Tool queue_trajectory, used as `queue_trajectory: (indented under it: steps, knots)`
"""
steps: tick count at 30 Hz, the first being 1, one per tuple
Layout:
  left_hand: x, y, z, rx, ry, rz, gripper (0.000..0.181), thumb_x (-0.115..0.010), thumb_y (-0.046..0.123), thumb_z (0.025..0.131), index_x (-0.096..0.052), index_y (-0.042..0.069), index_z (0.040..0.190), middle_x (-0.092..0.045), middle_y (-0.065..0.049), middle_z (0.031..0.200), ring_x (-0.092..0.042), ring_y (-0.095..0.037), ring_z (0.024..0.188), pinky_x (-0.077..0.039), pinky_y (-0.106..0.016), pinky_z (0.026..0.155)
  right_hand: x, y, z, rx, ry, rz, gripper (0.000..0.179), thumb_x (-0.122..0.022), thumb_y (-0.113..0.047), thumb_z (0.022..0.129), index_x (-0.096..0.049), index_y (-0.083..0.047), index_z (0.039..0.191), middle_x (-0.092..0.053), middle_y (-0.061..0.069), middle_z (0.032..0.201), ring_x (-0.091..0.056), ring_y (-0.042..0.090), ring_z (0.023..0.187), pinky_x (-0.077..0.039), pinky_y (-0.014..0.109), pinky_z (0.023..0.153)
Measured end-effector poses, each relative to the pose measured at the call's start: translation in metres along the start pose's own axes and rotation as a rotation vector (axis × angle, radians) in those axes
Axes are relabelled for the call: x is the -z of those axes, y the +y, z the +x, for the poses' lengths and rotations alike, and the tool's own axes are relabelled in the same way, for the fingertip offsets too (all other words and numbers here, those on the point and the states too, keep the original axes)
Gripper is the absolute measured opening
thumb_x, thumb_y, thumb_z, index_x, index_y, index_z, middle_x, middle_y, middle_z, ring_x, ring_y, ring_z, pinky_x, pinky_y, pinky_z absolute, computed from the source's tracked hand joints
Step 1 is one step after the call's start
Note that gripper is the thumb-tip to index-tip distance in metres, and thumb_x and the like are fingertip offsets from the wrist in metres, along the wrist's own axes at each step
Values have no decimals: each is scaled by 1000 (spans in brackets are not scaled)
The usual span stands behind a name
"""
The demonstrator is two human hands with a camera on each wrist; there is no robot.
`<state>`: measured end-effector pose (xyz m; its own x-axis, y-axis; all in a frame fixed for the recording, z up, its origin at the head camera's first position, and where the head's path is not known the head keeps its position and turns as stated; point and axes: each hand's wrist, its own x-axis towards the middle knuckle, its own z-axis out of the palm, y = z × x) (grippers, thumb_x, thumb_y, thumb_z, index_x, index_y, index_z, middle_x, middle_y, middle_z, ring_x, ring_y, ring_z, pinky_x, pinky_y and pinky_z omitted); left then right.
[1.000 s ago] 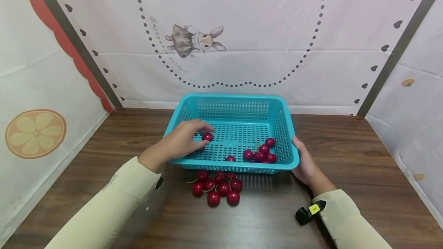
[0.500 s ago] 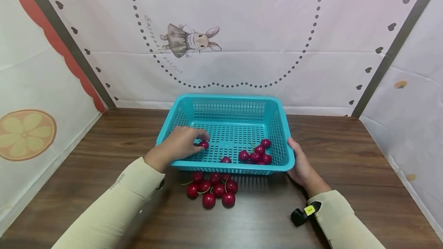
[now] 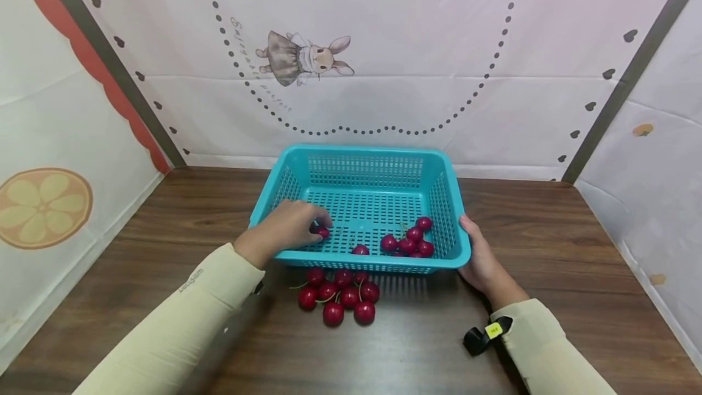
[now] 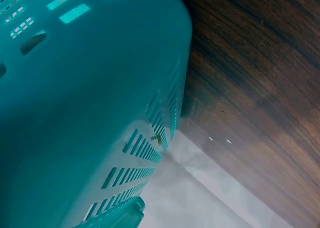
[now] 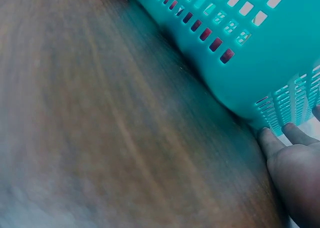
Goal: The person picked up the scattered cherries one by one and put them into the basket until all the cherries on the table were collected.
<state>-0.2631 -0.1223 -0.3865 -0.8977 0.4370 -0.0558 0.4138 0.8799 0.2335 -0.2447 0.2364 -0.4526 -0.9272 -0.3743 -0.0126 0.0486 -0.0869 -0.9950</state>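
Note:
My left hand (image 3: pixel 290 224) reaches over the near left part of a turquoise plastic basket (image 3: pixel 362 150), thumb and fingers pinching a dark red cherry (image 3: pixel 322 233) low inside it. The hand hides part of that fruit. On the right, my right hand (image 3: pixel 485 264) rests against the outside of the basket's end wall, just under the rim. The right wrist view has its fingers (image 5: pixel 272 144) lying along the slotted wall (image 5: pixel 270 37). Several cherries (image 3: pixel 407 245) cluster in the near right corner, and a single cherry (image 3: pixel 360 250) lies near the front wall.
Right in front of the basket, several cherries with green stems (image 3: pixel 349 297) are bunched on the brown wooden table (image 3: pixel 417 346). A printed white cloth (image 3: pixel 384 102) stands close behind the basket, with similar cloth at both sides.
The left hand has lowered the cherry toward the basket's floor, and its fingers now cover more of it. The right hand stays at the basket's end. The head view has shifted slightly.

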Motion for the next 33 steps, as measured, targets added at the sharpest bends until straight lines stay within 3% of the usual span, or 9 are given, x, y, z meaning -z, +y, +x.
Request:
queue_trajectory:
  steps: [7, 16, 19, 28, 33]
  knots:
    - [1, 1, 0, 26, -26, -14, 29, -80, 23, 86, -76, 16, 113, -75, -4, 111, -69, -20, 95, -56, -45, 93, 1, -1, 0, -4, -4, 5, 73, -19, -62, 102, -1, -22, 160, -16, 17, 163, -28, 44, 144, -40, 53, 110]
    - [5, 2, -2, 21, -15, -39, 30, -79, 25, 87, -75, 16, 115, -75, -4, 112, -70, -21, 97, -56, -46, 94, 1, -2, -1, 2, -4, -5, 72, -20, -61, 102, -2, -23, 160, -17, 17, 163, -29, 45, 144, -45, 50, 107]
    - [6, 1, -4, 8, 43, -36, 27, -75, 26, 90, -75, 16, 115, -75, -5, 114, -69, -23, 99, -54, -48, 95, 0, -1, -1, 4, -6, -11, 72, -20, -61, 102, -1, -23, 160, -16, 16, 163, -29, 46, 145, -42, 55, 108]
    - [28, 8, -16, -42, 332, 17, 22, -67, 25, 95, -75, 13, 113, -74, -6, 116, -66, -27, 111, -52, -48, 98, -2, 1, 0, 6, -3, -3, 73, -19, -62, 102, -1, -23, 161, -15, 16, 164, -27, 45, 146, -36, 58, 111]
    - [31, 35, -41, -205, 462, 105, 22, -75, 26, 89, -76, 14, 107, -77, -4, 105, -70, -23, 98, -54, -41, 85, 0, 0, -2, 10, -9, -10, 72, -18, -62, 102, -1, -24, 161, -14, 15, 164, -27, 44, 145, -37, 56, 111]
